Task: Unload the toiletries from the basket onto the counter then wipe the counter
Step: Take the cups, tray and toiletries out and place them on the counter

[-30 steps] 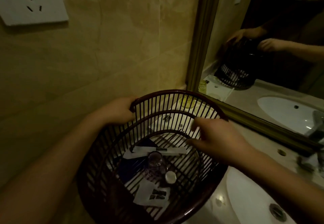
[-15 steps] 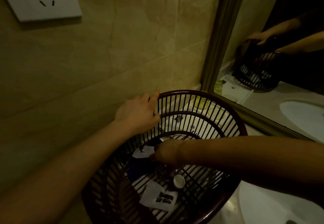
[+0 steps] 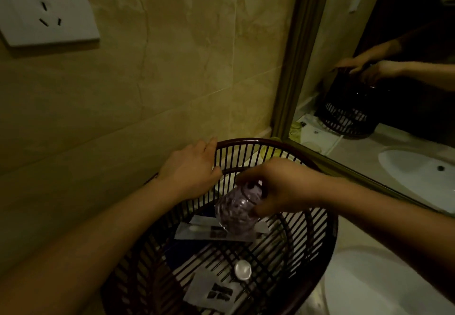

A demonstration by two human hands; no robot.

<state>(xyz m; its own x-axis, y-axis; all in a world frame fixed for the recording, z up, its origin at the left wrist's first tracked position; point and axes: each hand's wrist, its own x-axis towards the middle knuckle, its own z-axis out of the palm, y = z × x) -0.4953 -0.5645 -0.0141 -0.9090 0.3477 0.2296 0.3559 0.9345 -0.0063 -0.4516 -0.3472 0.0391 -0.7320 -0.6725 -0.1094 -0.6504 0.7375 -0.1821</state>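
A dark brown slatted basket (image 3: 320, 260) stands on the counter against the tiled wall. My left hand (image 3: 189, 171) grips its far-left rim. My right hand (image 3: 278, 186) holds a small clear bottle (image 3: 236, 211) with a textured body, lifted above the basket's inside. On the basket floor lie a long flat white packet (image 3: 197, 231), a white sachet with dark marks (image 3: 211, 292), a small round white cap (image 3: 242, 270) and something dark blue (image 3: 177, 260).
A white sink basin (image 3: 369, 290) sits just right of the basket. A framed mirror (image 3: 293, 68) runs along the back right and reflects the basket and both hands. White packets (image 3: 317, 132) appear in that reflection. A wall socket (image 3: 46, 6) is at the upper left.
My right hand reached down into the basket, closed on the clear bottle and raised it off the basket floor. My left hand stayed on the rim.
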